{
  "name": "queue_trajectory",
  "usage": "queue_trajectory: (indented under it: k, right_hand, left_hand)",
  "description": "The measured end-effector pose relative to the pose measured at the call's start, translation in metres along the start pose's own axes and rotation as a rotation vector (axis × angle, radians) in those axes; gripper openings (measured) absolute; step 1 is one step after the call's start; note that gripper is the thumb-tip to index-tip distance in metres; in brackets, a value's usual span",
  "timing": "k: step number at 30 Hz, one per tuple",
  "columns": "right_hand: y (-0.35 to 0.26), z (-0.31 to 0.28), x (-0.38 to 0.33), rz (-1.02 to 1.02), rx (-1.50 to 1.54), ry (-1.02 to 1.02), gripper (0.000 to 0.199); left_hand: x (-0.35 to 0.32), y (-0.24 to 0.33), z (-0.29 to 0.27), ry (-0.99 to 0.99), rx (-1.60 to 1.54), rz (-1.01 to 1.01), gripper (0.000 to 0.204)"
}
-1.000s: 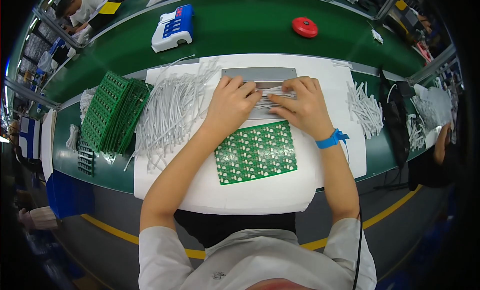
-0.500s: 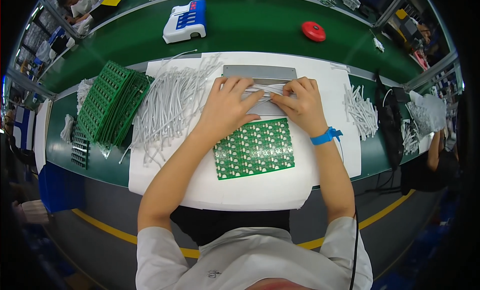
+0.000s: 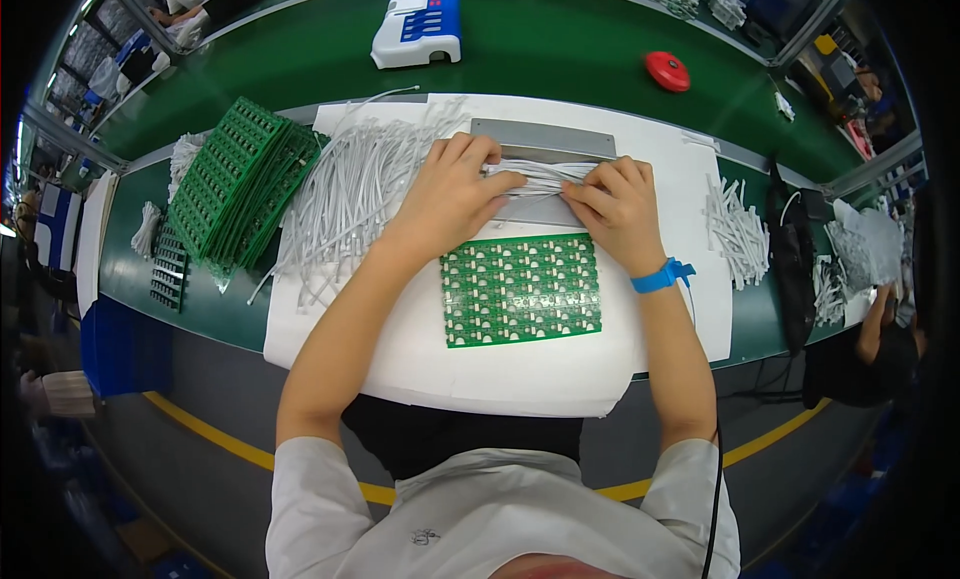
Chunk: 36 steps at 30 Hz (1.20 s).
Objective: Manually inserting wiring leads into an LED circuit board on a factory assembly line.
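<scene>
A bunch of white cables (image 3: 545,176) lies crosswise between my hands, over a grey metal fixture (image 3: 545,136). My left hand (image 3: 450,194) is closed on its left end, with the thumb pointing inward along the strands. On the other end, the fingers and thumb of my right hand (image 3: 615,199) are closed too; a blue wrist strap (image 3: 662,276) circles that wrist. Right below the hands, a green circuit board panel (image 3: 522,291) with rows of small parts lies flat on white paper. My fingers partly hide the cable ends.
Left of my hands spreads a heap of white cables (image 3: 360,184), beside a leaning stack of green panels (image 3: 235,184). More white cable pieces (image 3: 738,234) lie at the right. Farther back are a blue-and-white device (image 3: 418,29) and a red round object (image 3: 667,71).
My right fingers have moved outward from the middle of the bunch, so more of the cables shows between my hands. The whole view has shifted slightly.
</scene>
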State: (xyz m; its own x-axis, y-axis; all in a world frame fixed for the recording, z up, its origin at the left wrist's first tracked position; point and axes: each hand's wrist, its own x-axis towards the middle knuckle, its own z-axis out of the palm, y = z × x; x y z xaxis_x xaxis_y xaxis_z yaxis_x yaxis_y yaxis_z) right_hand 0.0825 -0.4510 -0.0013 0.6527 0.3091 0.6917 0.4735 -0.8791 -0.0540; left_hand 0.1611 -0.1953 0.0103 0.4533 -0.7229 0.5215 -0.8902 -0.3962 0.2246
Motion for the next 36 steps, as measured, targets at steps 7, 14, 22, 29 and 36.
queue_trajectory:
  k: [7,14,22,29,36]
  right_hand:
    - [-0.008,-0.004,0.004,0.048,0.027,-0.011,0.012]
    - [-0.007,-0.009,0.004,0.011,0.086,-0.063,0.014]
    - [-0.016,-0.019,0.008,0.017,0.147,-0.07,0.017]
    - [-0.022,-0.017,0.009,0.043,0.213,-0.043,0.016]
    - [-0.023,-0.034,0.007,0.294,0.5,-0.109,0.012]
  left_hand:
    - [-0.002,-0.002,-0.004,0.138,-0.116,0.023,0.029]
    - [-0.029,0.032,-0.043,0.19,-0.12,-0.144,0.027]
    - [-0.113,0.135,-0.045,-0.291,-0.1,-0.248,0.074]
    - [-0.155,0.158,-0.047,-0.302,0.112,-0.252,0.059]
    - [-0.152,0.143,-0.077,0.041,0.274,-0.028,0.024]
